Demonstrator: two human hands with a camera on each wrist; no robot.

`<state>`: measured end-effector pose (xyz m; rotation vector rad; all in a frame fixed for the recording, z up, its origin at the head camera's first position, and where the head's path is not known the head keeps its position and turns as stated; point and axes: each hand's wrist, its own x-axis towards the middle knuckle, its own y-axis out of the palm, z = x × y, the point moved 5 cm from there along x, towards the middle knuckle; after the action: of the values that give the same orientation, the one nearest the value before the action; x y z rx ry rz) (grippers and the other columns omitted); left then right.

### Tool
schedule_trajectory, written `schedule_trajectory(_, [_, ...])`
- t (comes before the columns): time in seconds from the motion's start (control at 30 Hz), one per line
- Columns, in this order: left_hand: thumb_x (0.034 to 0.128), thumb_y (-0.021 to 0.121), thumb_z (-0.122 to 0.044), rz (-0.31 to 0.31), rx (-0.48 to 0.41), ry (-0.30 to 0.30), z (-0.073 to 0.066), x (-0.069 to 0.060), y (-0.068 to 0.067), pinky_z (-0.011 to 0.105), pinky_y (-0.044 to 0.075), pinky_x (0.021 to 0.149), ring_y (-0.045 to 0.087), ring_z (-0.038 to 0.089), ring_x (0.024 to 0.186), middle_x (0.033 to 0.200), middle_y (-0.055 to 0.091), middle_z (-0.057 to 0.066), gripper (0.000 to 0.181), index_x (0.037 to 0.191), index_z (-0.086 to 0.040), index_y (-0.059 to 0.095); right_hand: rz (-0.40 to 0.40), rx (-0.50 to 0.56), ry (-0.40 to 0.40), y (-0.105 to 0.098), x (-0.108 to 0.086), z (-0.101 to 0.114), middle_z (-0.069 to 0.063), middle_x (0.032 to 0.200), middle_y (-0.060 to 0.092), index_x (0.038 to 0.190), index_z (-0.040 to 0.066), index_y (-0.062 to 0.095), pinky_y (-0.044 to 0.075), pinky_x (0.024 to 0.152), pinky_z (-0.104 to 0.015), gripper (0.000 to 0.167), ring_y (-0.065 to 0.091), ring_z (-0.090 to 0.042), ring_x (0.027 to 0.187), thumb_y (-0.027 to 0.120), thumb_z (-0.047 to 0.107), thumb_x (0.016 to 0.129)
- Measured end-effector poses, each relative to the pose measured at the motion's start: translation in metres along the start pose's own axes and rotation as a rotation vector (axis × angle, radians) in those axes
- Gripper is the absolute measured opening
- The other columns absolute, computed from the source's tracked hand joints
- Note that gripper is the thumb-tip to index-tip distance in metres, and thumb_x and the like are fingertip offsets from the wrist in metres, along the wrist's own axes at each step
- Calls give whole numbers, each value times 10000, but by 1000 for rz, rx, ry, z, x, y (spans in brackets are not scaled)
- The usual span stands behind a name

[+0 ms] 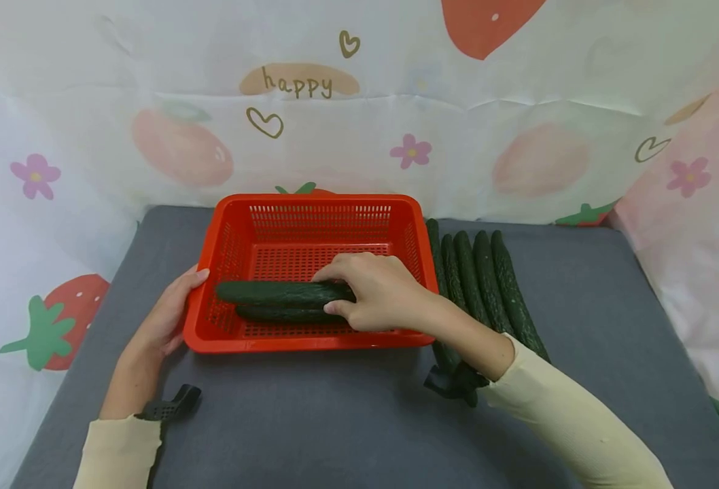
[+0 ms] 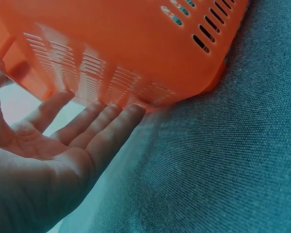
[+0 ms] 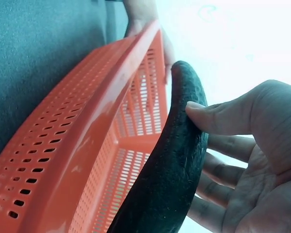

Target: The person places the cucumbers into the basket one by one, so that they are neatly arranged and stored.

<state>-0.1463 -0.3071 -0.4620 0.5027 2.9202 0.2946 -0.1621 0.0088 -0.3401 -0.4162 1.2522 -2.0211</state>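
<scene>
In the head view a red basket (image 1: 310,343) holds two long dark green cucumbers, one behind the other. My right hand (image 1: 384,292) grips the rear cucumber (image 1: 274,293) near its right end; the front cucumber (image 1: 286,314) lies beside it, partly hidden. The right wrist view has the thumb of my right hand (image 3: 262,160) on the gripped cucumber (image 3: 169,165), fingers behind it. At the basket's left side, my left hand (image 1: 166,312) rests its thumb on the rim; in the left wrist view the fingers of this hand (image 2: 72,141) touch the outer wall (image 2: 111,48), nearly straight.
Several cucumbers (image 1: 509,288) lie side by side on the grey cloth (image 1: 310,421), just right of the basket, partly under my right forearm. A white printed curtain (image 1: 335,149) hangs behind the table and at both sides.
</scene>
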Motion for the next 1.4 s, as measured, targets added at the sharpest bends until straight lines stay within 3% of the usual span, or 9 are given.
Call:
schedule_trajectory(0.1, [1168, 334, -286, -13, 6, -5, 0, -1, -1, 281, 652, 861, 752, 64, 1042, 1227, 709, -80, 392, 1539, -166, 361, 20, 19, -4, 3, 3, 2, 46, 1347, 710, 1382, 255, 696, 574, 790, -357, 408, 699, -143, 1061, 750, 278, 979])
schedule_trajectory(0.23, [1165, 352, -287, -31, 8, -9, -1, -3, -2, 282, 653, 854, 755, 70, 1026, 1211, 713, -56, 372, 1509, -153, 391, 71, 86, -1, 9, 5, 2, 2, 1359, 703, 1389, 194, 684, 585, 940, -418, 380, 687, -205, 1140, 710, 251, 1014])
schedule_trajectory(0.37, [1164, 359, -284, -27, -12, -8, 0, -2, -1, 279, 651, 859, 754, 81, 1027, 1204, 709, -30, 376, 1508, -136, 391, 40, 111, 22, 11, 6, -4, -30, 1389, 682, 1398, 176, 662, 565, 1040, -448, 379, 663, -226, 1208, 682, 283, 1036])
schedule_trajectory(0.6, [1164, 357, -279, -30, -9, 3, -1, -2, -1, 276, 650, 862, 754, 85, 1032, 1202, 715, -36, 361, 1495, -143, 408, -21, 109, 38, 4, -6, -17, -18, 1343, 700, 1391, 183, 665, 590, 950, -431, 391, 674, -232, 1174, 685, 326, 1027])
schedule_trajectory(0.87, [1161, 375, -303, -47, 3, -22, -1, -1, 0, 271, 648, 870, 748, 70, 1032, 1205, 705, -42, 377, 1508, -156, 393, -96, 163, 30, -6, -25, -37, -28, 1325, 718, 1371, 147, 676, 598, 985, -443, 373, 712, -201, 1141, 693, 286, 1025])
schedule_trajectory(1.4, [1154, 397, -315, -84, 26, -39, 0, -1, -2, 288, 645, 893, 752, 69, 1039, 1220, 704, -50, 361, 1489, -180, 405, -200, 330, 94, -11, -54, -71, -33, 1343, 708, 1387, 127, 652, 589, 1002, -512, 385, 727, -203, 1142, 705, 222, 1018])
